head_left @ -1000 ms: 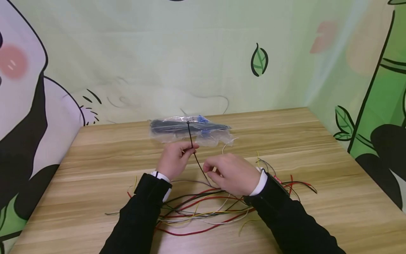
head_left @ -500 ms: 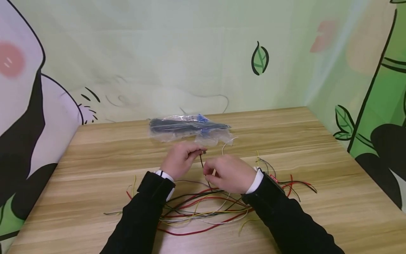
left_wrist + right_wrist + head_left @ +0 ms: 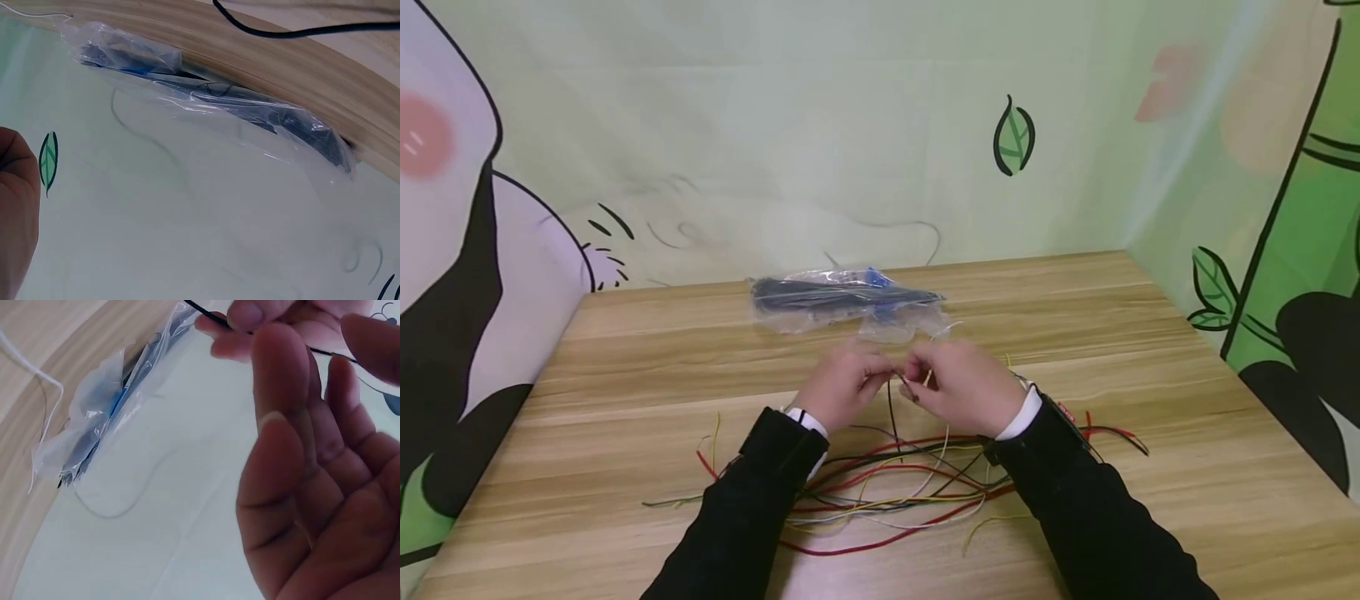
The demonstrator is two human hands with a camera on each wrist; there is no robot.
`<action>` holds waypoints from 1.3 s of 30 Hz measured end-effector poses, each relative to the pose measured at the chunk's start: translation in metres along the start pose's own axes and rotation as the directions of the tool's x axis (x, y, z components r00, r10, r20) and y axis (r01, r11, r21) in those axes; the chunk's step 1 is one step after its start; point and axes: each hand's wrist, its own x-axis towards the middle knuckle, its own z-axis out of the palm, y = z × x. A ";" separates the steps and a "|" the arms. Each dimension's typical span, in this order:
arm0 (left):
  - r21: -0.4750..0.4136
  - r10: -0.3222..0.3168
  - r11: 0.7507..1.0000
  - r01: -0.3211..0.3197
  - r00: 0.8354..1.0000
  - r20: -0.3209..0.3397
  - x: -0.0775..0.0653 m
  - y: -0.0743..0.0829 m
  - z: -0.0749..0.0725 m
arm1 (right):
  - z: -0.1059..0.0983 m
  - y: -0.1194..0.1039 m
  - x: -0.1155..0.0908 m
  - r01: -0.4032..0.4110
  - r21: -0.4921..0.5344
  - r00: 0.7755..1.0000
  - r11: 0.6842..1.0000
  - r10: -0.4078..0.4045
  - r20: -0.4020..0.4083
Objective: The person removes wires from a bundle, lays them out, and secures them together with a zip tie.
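Observation:
In the head view my left hand (image 3: 842,387) pinches a thin black cable tie (image 3: 892,408) between thumb and index finger. My right hand (image 3: 966,387) meets it from the right, thumb and forefinger holding the tie near its end. Below the hands, the tie's loop hangs down to a loose bundle of red, black, yellow and white wires (image 3: 842,552) on the table. Seen from the right wrist, the black tie (image 3: 209,315) runs behind the right fingertips (image 3: 281,356), with the left fingers close beyond. Fingers partly hide the tie's head.
Behind the hands lies a clear plastic bag (image 3: 846,300) of black cable ties with a blue label. Wire ends (image 3: 1120,431) stick out past both forearms on the wooden table (image 3: 625,350). A printed cloth wall (image 3: 775,167) rises at the table's back edge.
The left hand has come down and right along the cable tie, and the right hand has risen slightly to meet it. The tie's upright length has been drawn down into a loop between the fingers.

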 end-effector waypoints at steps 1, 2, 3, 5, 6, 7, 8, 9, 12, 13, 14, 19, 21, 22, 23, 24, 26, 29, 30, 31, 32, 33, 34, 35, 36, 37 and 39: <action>0.006 0.013 1.000 -0.013 1.000 0.009 0.000 0.000 0.001 | 0.000 0.000 0.000 -0.002 0.000 1.000 1.000 0.002 -0.012; 0.008 0.019 1.000 -0.020 1.000 0.023 -0.001 0.000 0.003 | 0.000 -0.001 0.000 0.002 0.000 1.000 1.000 -0.002 -0.023; 0.008 0.029 1.000 -0.029 0.999 0.033 -0.001 0.001 0.004 | 0.000 -0.001 0.001 0.011 0.001 0.999 1.000 -0.011 -0.032; 0.011 0.032 0.999 -0.033 0.998 0.054 -0.002 0.001 0.005 | 0.000 -0.003 0.001 0.034 0.013 0.999 0.999 -0.034 -0.040; 0.013 0.027 1.000 -0.028 0.997 0.067 -0.002 0.002 0.005 | 0.000 -0.004 0.001 0.045 0.025 0.998 0.999 -0.044 -0.039; 0.013 0.016 1.000 -0.017 0.996 0.083 -0.002 0.002 0.005 | -0.001 -0.005 0.001 0.057 0.034 0.998 0.998 -0.055 -0.038; 0.018 0.005 1.000 -0.006 0.995 0.096 -0.002 0.004 0.005 | -0.001 -0.005 0.001 0.069 0.042 0.997 0.997 -0.068 -0.038; 0.026 -0.004 1.000 0.001 0.994 0.106 -0.002 0.005 0.004 | -0.001 -0.005 0.001 0.082 0.049 0.996 0.995 -0.080 -0.038; 0.035 -0.040 0.999 0.035 0.987 0.154 -0.002 0.008 0.002 | -0.002 -0.005 0.001 0.102 0.058 0.994 0.993 -0.100 -0.047; 0.032 -0.055 0.998 0.050 0.983 0.172 -0.001 0.010 0.001 | -0.002 -0.005 0.001 0.106 0.055 0.993 0.993 -0.103 -0.053; 0.020 -0.068 0.998 0.065 0.980 0.188 -0.001 0.011 0.000 | -0.001 -0.004 0.001 0.104 0.053 0.993 0.993 -0.100 -0.059; -0.078 -0.116 0.988 0.129 0.980 0.162 0.001 0.017 -0.006 | 0.000 -0.002 0.002 0.071 0.036 0.995 0.997 -0.068 -0.077; -0.099 -0.098 0.989 0.109 0.990 0.105 0.002 0.020 -0.009 | -0.001 -0.001 0.002 0.064 0.036 0.995 0.997 -0.061 -0.079; -0.100 -0.084 0.991 0.092 0.993 0.079 0.003 0.021 -0.010 | -0.001 -0.001 0.002 0.061 0.042 0.995 0.997 -0.057 -0.079; -0.101 -0.070 0.992 0.075 0.996 0.058 0.003 0.022 -0.011 | -0.002 -0.002 0.003 0.057 0.048 0.995 0.997 -0.053 -0.079; -0.101 -0.054 0.993 0.058 0.998 0.041 0.004 0.024 -0.012 | -0.003 -0.002 0.003 0.057 0.056 0.995 0.997 -0.052 -0.081; -0.104 -0.034 0.994 0.036 0.999 0.019 0.004 0.026 -0.013 | -0.005 -0.003 0.002 0.052 0.065 0.995 0.996 -0.047 -0.088; -0.116 -0.035 0.993 0.036 0.999 0.011 0.004 0.027 -0.013 | -0.005 -0.004 0.002 0.056 0.061 0.993 0.997 -0.049 -0.106; -0.119 -0.037 0.992 0.039 0.999 0.015 0.004 0.027 -0.013 | -0.005 -0.004 0.002 0.058 0.057 0.992 0.997 -0.052 -0.112; -0.119 -0.042 0.992 0.044 0.999 0.021 0.003 0.026 -0.012 | -0.004 -0.004 0.003 0.059 0.051 0.992 0.997 -0.053 -0.116; -0.117 -0.045 0.992 0.048 0.999 0.029 0.003 0.026 -0.012 | -0.004 -0.003 0.003 0.058 0.049 0.992 0.997 -0.051 -0.119; -0.114 -0.046 0.992 0.050 0.998 0.037 0.003 0.025 -0.011 | -0.003 -0.003 0.002 0.052 0.047 0.992 0.998 -0.046 -0.120; -0.113 -0.047 0.992 0.052 0.998 0.047 0.002 0.025 -0.010 | -0.003 -0.003 0.002 0.041 0.044 0.992 0.998 -0.036 -0.119; -0.110 -0.046 0.993 0.052 0.997 0.055 0.002 0.024 -0.009 | -0.003 -0.003 0.002 0.030 0.044 0.993 0.999 -0.025 -0.115; -0.108 -0.043 0.993 0.050 0.997 0.063 0.002 0.024 -0.008 | -0.003 -0.002 0.001 0.019 0.044 0.994 0.999 -0.014 -0.110; -0.111 -0.042 0.993 0.050 0.997 0.069 0.002 0.023 -0.008 | -0.003 -0.002 0.001 0.007 0.042 0.995 0.999 -0.003 -0.104; -0.117 -0.037 0.992 0.046 0.996 0.078 0.002 0.023 -0.008 | -0.004 -0.001 -0.001 -0.015 0.036 0.996 0.999 0.018 -0.089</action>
